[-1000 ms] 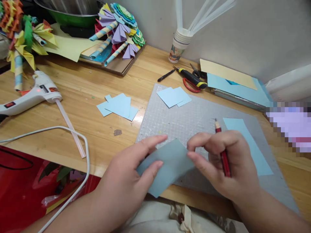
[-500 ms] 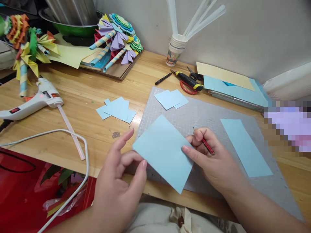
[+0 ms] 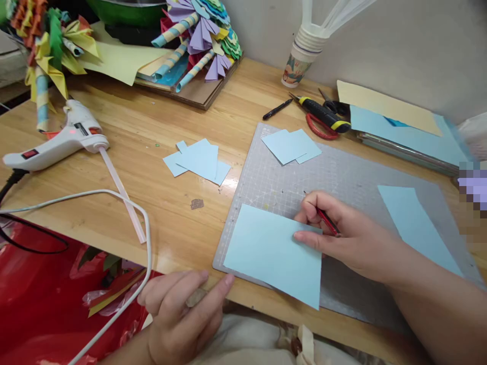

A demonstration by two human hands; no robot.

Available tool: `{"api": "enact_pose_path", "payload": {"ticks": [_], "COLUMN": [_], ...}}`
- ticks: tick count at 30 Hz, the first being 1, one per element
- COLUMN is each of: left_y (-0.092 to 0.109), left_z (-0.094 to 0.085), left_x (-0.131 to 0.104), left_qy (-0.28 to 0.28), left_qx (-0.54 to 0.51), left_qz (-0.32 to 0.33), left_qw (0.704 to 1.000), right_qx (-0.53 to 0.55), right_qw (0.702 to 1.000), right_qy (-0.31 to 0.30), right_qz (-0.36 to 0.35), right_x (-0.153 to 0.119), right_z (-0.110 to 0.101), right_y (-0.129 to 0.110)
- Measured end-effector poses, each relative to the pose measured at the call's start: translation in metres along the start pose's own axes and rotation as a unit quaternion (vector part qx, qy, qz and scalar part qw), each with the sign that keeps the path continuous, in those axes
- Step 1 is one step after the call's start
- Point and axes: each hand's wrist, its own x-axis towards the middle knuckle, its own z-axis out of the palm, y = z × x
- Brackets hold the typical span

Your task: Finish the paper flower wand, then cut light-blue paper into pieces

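My right hand (image 3: 335, 233) pinches a rectangular sheet of light blue paper (image 3: 272, 253) at its right end, thumb on top. Tucked in the curled fingers of that same hand is a red-and-black pencil (image 3: 327, 222), its tip showing past the fingers. The sheet lies over the grey cutting mat (image 3: 243, 182), its near edge by the table's front. My left hand (image 3: 190, 309) is below the sheet's left end, apart from it, fingers loosely bent with a gap to the thumb and nothing held. A long blue paper strip (image 3: 418, 223) rests on the mat to the right.
Blue paper pieces lie on the mat (image 3: 285, 147) and on the wood (image 3: 201, 159). A glue gun (image 3: 72, 137) with a cable (image 3: 146, 223) is at left. Behind are paper flowers (image 3: 205, 35), a pen (image 3: 277, 109), pliers (image 3: 323, 116), scissors (image 3: 335, 104) and paper cups (image 3: 302, 58).
My left hand has drawn away from the sheet, down toward the table's front edge. The sheet has turned and lowered over the mat, still in my right hand with the pencil. The view has shifted.
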Motion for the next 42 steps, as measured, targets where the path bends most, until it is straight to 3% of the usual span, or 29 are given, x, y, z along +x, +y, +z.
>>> {"api": "enact_pose_path", "payload": {"ticks": [3, 9, 13, 42], "left_y": [0.004, 0.010, 0.012, 0.011], "left_z": [0.004, 0.004, 0.005, 0.006], "left_x": [0.005, 0.009, 0.009, 0.008], "left_qy": [0.009, -0.002, -0.005, -0.002], "left_qx": [0.006, 0.024, 0.014, 0.034], "left_qz": [-0.008, -0.042, -0.044, -0.048], "left_qw": [1.000, 0.999, 0.999, 0.998], "right_qx": [-0.004, 0.104, 0.137, 0.106], "right_qw": [1.000, 0.991, 0.987, 0.988], "right_qy": [-0.010, -0.044, -0.018, 0.015], "right_qz": [0.006, 0.072, 0.081, 0.108], "right_x": [0.003, 0.002, 0.002, 0.004], "right_z": [-0.001, 0.002, 0.006, 0.007], "right_y": [0.001, 0.007, 0.011, 0.010]}}
